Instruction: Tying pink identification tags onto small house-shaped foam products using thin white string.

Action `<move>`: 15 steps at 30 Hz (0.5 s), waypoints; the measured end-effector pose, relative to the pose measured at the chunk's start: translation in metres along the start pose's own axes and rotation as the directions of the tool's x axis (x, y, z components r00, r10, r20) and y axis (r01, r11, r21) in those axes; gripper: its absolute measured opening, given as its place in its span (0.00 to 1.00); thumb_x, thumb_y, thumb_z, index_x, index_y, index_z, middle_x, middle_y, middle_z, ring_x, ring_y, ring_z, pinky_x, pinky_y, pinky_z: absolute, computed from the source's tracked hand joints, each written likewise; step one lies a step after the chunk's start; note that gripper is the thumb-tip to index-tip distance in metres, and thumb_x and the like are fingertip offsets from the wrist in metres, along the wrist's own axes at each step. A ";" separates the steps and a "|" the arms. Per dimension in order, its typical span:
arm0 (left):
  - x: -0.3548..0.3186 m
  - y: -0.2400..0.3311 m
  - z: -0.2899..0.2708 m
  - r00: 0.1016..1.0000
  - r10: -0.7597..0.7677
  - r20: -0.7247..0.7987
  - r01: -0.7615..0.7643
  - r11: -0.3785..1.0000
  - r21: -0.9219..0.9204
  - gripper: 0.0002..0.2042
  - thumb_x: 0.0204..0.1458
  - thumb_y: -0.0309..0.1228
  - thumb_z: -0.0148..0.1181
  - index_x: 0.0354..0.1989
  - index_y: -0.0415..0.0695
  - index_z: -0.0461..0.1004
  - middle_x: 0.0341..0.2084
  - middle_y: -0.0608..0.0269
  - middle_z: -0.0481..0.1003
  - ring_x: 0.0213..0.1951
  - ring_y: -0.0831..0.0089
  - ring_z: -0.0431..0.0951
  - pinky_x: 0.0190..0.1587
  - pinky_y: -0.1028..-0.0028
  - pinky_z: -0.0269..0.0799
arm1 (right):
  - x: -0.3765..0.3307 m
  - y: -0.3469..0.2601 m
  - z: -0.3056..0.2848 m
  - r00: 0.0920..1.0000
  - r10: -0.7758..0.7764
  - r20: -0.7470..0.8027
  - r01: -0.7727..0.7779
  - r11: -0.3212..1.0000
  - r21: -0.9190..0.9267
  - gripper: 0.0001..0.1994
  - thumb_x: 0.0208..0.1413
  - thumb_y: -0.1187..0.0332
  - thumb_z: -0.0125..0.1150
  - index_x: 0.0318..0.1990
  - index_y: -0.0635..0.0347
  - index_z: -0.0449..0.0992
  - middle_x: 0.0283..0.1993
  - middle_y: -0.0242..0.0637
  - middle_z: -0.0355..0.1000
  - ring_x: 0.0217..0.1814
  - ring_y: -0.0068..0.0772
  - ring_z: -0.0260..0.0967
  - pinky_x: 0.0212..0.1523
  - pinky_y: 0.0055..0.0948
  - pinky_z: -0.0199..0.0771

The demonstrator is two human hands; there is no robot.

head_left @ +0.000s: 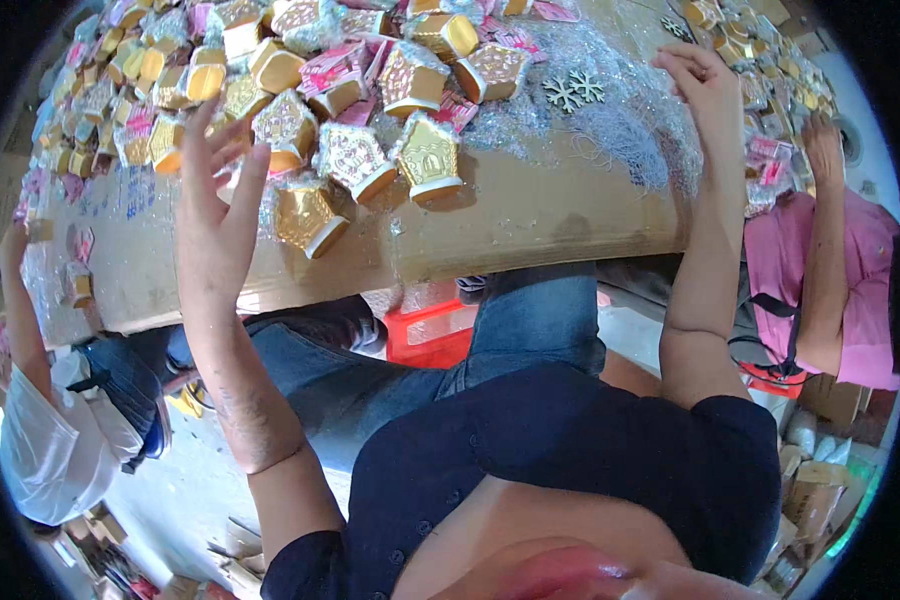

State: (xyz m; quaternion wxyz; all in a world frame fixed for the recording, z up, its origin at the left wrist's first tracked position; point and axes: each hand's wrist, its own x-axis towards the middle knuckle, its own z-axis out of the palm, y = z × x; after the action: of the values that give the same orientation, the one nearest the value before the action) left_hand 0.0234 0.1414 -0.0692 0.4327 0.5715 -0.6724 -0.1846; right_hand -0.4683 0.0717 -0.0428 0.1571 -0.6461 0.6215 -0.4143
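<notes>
My left hand (215,215) hangs over the cardboard-topped table (560,225) with thumb and fingers spread and no ornament between them, while my right hand (708,88) is lifted near the far right side, its fingers loosely bent, and I cannot tell whether a thin thread is caught at the tips. The gold house ornament (308,215) lies just beside my left hand, close to the near edge, so a careless sweep of my wrist could send it toward my lap. The white-trimmed patterned house (354,160) and the arched-door gold house (428,155) lie beyond it, near enough together that grabbing at one could shove the other. At the back, the heaped house ornaments (410,75) lean on one another, and pulling a low one out too fast could bring its neighbours sliding down. The loose thread tangle (625,150) lies near my right forearm; if a strand hooks on my skin or on the glittery snowflakes (574,90), it could drag them along or draw into a knot
</notes>
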 end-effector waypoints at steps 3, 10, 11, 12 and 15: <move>-0.005 -0.006 0.000 0.995 -0.052 -0.080 0.049 0.998 -0.042 0.35 0.62 0.38 0.60 0.73 0.46 0.49 0.55 0.43 0.73 0.53 0.59 0.78 0.55 0.62 0.72 | 0.010 -0.006 0.001 0.999 -0.046 0.006 0.047 0.984 -0.172 0.12 0.57 0.63 0.66 0.43 0.62 0.83 0.33 0.30 0.81 0.29 0.16 0.69 0.32 0.21 0.69; -0.020 -0.024 0.011 0.983 -0.132 -0.125 0.112 0.981 -0.156 0.36 0.64 0.36 0.58 0.74 0.45 0.43 0.55 0.40 0.72 0.52 0.58 0.78 0.53 0.63 0.74 | 0.023 -0.003 0.005 0.968 -0.011 0.252 0.094 0.942 -0.322 0.13 0.58 0.60 0.66 0.46 0.55 0.84 0.27 0.21 0.74 0.23 0.11 0.57 0.24 0.19 0.55; -0.021 -0.026 0.013 0.982 -0.131 -0.134 0.106 0.977 -0.185 0.35 0.64 0.35 0.57 0.74 0.44 0.43 0.55 0.40 0.72 0.52 0.58 0.78 0.53 0.63 0.74 | 0.024 -0.004 0.004 0.951 -0.006 0.309 0.108 0.943 -0.313 0.13 0.58 0.60 0.66 0.47 0.55 0.84 0.27 0.21 0.74 0.23 0.11 0.57 0.24 0.19 0.55; -0.021 -0.028 0.016 0.981 -0.131 -0.147 0.098 0.972 -0.214 0.35 0.64 0.34 0.57 0.74 0.44 0.43 0.55 0.40 0.72 0.52 0.58 0.78 0.53 0.63 0.74 | 0.025 -0.005 0.003 0.939 0.028 0.342 0.088 0.944 -0.318 0.13 0.59 0.61 0.66 0.47 0.55 0.84 0.27 0.22 0.74 0.24 0.12 0.59 0.25 0.19 0.57; -0.020 -0.031 0.021 0.963 -0.136 -0.231 0.064 0.953 -0.295 0.34 0.65 0.33 0.56 0.74 0.44 0.43 0.56 0.39 0.71 0.51 0.60 0.79 0.52 0.65 0.75 | 0.029 -0.011 0.000 0.904 0.030 0.426 0.084 0.965 -0.247 0.13 0.60 0.63 0.64 0.49 0.55 0.83 0.31 0.25 0.76 0.30 0.15 0.66 0.33 0.19 0.64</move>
State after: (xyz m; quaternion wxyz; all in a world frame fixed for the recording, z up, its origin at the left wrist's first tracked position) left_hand 0.0251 0.1460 -0.1114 0.5813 0.5553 -0.5493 -0.2281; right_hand -0.4640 0.0469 -0.0246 0.1972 -0.7445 0.6119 -0.1801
